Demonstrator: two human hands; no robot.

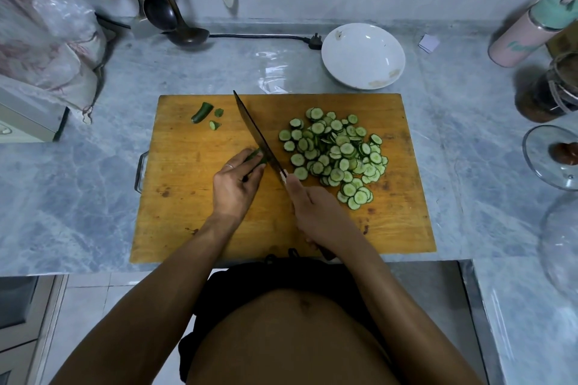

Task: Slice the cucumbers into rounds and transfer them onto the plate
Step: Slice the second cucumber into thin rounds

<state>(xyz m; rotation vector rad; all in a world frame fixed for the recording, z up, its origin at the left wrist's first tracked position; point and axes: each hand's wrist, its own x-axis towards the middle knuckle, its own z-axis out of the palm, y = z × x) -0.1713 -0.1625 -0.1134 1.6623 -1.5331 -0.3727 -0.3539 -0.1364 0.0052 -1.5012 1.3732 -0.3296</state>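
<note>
Left hand (234, 182) curled over short cucumber stub (258, 157) on cutting board (194, 216). Right hand (316, 212) gripping knife (256, 134) handle, blade against the stub's cut end. Heap of cucumber rounds (336, 155) just right of blade. White plate (362, 56) beyond right hand, off the board. End scraps (202, 112) beyond left hand

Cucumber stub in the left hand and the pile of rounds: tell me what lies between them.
In the head view, the knife blade stands between the cucumber stub and the pile of rounds, then bare cutting board.
</note>
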